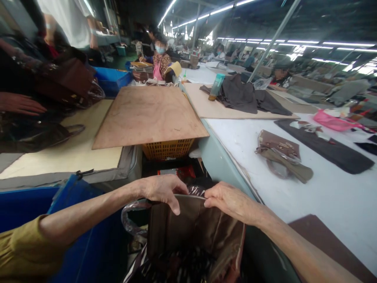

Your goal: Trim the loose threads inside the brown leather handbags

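Both my hands grip the top edge of a brown leather bag piece (194,232) that stands low between two tables. My left hand (163,189) curls over its left corner, thumb down the front. My right hand (228,199) pinches the edge at the right. Crinkled clear plastic (132,220) wraps around the piece's left side. Under the piece, dark striped material (176,267) shows.
A plywood board (149,116) rests on a yellow basket (167,148). Blue bins (88,251) stand at my left. On the white table (324,188) lie a brown handbag (279,151), dark cloth and a teal bottle (217,85). Another person's hand (19,104) reaches in at far left; workers sit behind.
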{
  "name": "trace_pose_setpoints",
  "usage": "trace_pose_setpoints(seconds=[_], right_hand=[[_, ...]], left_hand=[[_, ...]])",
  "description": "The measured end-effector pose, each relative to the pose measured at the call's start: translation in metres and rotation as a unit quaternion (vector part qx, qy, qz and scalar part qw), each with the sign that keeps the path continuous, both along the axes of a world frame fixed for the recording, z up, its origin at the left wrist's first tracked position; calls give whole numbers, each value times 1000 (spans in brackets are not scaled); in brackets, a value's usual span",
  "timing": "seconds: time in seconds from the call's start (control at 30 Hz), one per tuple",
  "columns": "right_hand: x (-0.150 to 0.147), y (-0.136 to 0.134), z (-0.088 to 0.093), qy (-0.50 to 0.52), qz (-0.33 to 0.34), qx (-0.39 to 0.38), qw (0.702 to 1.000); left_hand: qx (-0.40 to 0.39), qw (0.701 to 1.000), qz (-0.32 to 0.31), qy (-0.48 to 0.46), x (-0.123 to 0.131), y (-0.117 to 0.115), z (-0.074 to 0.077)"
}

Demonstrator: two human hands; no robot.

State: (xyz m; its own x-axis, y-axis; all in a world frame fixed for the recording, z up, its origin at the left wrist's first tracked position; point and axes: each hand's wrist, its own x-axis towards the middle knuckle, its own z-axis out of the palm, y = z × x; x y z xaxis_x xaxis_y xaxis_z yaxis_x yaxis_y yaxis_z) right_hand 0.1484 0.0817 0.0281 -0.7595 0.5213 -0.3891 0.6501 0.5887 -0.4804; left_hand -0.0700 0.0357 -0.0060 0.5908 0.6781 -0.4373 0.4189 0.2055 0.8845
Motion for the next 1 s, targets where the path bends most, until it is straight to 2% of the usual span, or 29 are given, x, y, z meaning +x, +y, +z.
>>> trace_pose_setpoints(seconds=[0.13,0.27,0.4,0.53,0.6,0.67,0.77,0.87,1.0], right_hand=[[3,1,-5,5,0,3,1000],[3,-1,-4,-11,3,15,1000],[-3,-4,-4,-52,19,66,996],[-14,-6,-7,-117,67,156,979],[-17,-3,-11,-114,82,161,977],[-19,1,-15,-79,72,135,985],[-17,6,-19,-14,38,50,998],[-16,6,-20,28,11,-22,999],[-21,4,-21,45,-3,-70,997]], left_hand=[[82,995,41,41,-1,-9,-4],[160,985,38,60,6,-15,-11],[231,964,60,120,14,-17,-13],[201,965,85,143,20,-16,-9],[169,972,94,135,20,-16,-8],[146,977,108,113,18,-16,-11],[121,982,122,77,16,-17,-18],[91,986,129,46,15,-16,-24],[82,989,122,15,13,-14,-23]])
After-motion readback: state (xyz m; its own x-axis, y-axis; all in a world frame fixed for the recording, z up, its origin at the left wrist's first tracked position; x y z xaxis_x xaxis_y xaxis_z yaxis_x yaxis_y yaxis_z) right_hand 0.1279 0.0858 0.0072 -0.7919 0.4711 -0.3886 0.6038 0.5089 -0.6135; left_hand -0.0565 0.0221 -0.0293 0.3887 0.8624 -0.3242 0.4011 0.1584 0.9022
